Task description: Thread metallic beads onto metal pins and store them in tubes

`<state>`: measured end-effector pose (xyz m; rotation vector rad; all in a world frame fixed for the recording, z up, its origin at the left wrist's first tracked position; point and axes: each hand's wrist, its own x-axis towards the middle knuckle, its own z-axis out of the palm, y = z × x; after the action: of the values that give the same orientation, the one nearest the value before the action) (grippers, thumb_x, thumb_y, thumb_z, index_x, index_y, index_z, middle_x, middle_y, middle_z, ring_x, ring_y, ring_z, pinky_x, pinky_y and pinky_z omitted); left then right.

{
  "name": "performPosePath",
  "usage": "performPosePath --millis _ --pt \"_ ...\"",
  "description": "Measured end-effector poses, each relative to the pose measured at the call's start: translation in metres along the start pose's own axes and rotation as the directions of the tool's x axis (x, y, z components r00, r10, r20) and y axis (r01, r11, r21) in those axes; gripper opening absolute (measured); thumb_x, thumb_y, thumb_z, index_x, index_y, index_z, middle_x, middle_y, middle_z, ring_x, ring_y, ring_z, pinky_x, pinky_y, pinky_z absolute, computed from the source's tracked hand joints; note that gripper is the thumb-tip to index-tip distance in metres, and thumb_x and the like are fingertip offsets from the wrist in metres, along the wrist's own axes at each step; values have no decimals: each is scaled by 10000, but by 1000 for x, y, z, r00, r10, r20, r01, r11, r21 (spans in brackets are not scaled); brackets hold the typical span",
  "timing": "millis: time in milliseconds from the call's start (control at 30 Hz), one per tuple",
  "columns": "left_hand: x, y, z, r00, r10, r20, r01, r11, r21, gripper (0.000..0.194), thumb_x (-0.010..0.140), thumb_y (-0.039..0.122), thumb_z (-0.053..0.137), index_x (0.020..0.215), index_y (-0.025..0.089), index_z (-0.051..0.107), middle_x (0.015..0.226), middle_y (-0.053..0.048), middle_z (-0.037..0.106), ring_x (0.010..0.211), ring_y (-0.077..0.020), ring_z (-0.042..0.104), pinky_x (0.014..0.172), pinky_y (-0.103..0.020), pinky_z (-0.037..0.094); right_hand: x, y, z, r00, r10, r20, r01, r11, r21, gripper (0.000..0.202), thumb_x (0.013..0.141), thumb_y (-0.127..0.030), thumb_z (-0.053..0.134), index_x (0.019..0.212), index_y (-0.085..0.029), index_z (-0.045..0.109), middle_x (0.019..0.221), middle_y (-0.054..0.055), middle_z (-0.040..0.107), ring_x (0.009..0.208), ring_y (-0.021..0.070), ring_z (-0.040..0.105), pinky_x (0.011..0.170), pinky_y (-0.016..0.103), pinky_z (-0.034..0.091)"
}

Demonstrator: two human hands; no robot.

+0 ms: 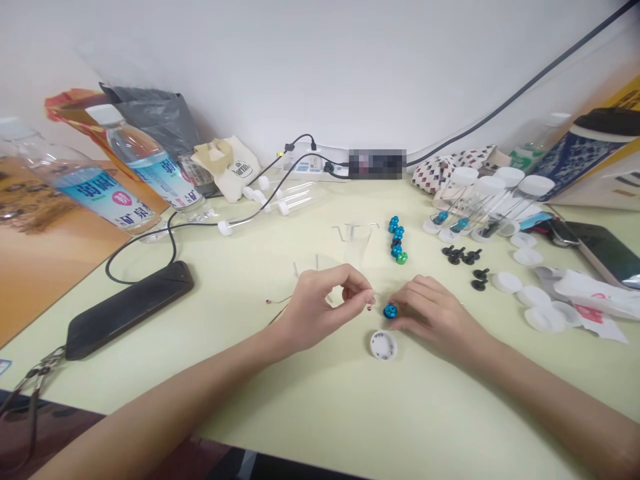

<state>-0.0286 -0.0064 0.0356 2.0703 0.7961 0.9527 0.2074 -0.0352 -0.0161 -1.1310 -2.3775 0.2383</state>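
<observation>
Fingers of your left hand pinch a red-tipped wire; your right hand holds a blue wheel, just apart. Blue pieces already sit in jars at its 1 o'clock; a row at 12 lies outside

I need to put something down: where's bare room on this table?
A bare patch lies between the left forearm and right forearm, from the white cap to the near edge of the table. Another: between the black device and left forearm. The right is crowded: white lids, black pieces, capped containers.
</observation>
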Motion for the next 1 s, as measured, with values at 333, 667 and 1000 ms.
performPosePath --millis 333,667,1000 --pt "1 -1 -1 999 39 38 -46 978 206 106 884 161 513 806 180 583 750 -15 665 642 -103 575 598 -217 450 1 0 -2 1000 -7 0 7 999 40 167 909 -339 559 959 -182 582 799 52 625 745 184 506 692 318 400" --pt "2 -4 3 996 89 24 -92 977 193 93 882 143 521 812 172 575 723 -1 640 639 -92 566 585 -198 451 1 1 1 998 -47 -43 47 999 19 128 909 -290 567 950 -170 584 782 39 620 718 168 480 678 307 382" --pt "3 -4 7 989 150 -5 -145 961 237 80 879 127 540 812 165 564 708 8 628 629 -79 559 577 -181 443 0 0 2 997 -62 -45 63 998 10 120 909 -279 567 950 -168 585 786 45 623 728 172 488 678 312 380"
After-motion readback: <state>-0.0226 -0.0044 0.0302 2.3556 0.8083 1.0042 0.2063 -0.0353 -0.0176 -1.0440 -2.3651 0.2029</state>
